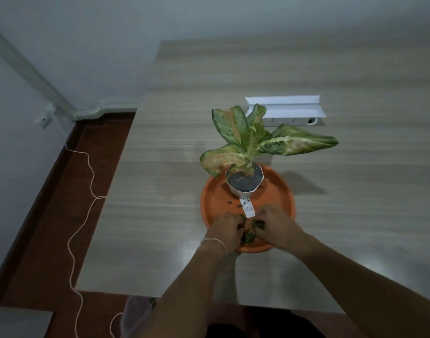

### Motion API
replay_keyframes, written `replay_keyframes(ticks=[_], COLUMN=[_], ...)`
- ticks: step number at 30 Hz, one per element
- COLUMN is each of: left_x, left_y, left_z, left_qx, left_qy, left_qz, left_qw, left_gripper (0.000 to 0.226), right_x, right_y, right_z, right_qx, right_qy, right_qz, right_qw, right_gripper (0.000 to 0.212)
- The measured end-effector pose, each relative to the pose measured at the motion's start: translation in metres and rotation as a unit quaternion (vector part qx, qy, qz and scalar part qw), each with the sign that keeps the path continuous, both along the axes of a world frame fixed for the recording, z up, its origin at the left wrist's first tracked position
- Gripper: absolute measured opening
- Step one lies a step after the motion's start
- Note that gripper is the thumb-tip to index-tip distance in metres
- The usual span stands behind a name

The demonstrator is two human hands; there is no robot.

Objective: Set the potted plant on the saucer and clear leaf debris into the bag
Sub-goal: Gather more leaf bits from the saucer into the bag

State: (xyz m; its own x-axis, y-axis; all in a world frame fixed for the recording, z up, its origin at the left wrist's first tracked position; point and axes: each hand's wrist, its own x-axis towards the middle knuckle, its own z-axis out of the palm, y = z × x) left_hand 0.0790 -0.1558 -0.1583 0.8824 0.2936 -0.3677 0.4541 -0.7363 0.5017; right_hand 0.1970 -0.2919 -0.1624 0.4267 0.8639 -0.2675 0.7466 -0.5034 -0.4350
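Observation:
The potted plant (245,181), with broad green-and-pink leaves in a white pot, stands upright on the far half of the orange saucer (279,191). A white label strip (247,208) runs from the pot toward me. Dark green leaf debris (251,230) lies piled at the saucer's near edge. My left hand (225,230) and my right hand (273,222) are cupped around this pile from both sides, fingers curled into it. A pale translucent bag (138,313) hangs below the table's near edge at my left, with some green bits inside.
A white power strip with its box (289,113) lies on the wooden table (160,191) behind the plant. A white cord (87,196) trails over the dark red floor at the left. The wall corner stands to the far left.

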Motion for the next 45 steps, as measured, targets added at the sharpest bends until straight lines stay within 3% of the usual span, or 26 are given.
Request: replay_keyframes(ticks=[4, 8, 11, 15, 22, 27, 36, 45], left_x=[0.005, 0.012, 0.018, 0.025, 0.031, 0.030, 0.026, 0.010], left_y=[0.007, 0.012, 0.007, 0.000, -0.006, -0.009, 0.000, 0.012], left_z=[0.000, 0.001, 0.001, -0.001, 0.011, 0.010, 0.025, 0.035], left_qx=[0.019, 0.007, 0.019, 0.036, 0.050, 0.050, 0.007, -0.034], left_qy=[0.014, 0.040, 0.083, 0.098, 0.095, 0.106, 0.022, -0.020], left_qz=[0.000, -0.013, -0.050, -0.087, -0.103, -0.069, 0.032, 0.152], left_qw=[1.000, 0.999, 0.995, 0.991, 0.989, 0.991, 0.999, 0.988], left_gripper=[0.028, 0.065, 0.082, 0.067, 0.018, 0.020, 0.020, 0.012], right_x=[0.007, 0.013, 0.014, 0.014, 0.015, 0.021, 0.033, 0.024], right_y=[-0.002, -0.006, -0.008, -0.005, -0.002, 0.000, -0.004, 0.007], right_z=[-0.002, -0.005, -0.006, -0.004, -0.007, -0.014, -0.002, 0.019], right_qx=[-0.017, -0.017, -0.049, -0.056, -0.059, -0.077, 0.054, 0.075], right_qy=[0.011, -0.010, -0.003, -0.014, -0.005, 0.029, 0.071, 0.086], right_qz=[0.003, 0.010, 0.034, 0.060, 0.079, -0.005, -0.113, -0.129], right_qw=[1.000, 1.000, 0.998, 0.997, 0.995, 0.997, 0.990, 0.985], right_gripper=[0.025, 0.052, 0.055, 0.044, 0.025, 0.018, 0.027, 0.021])
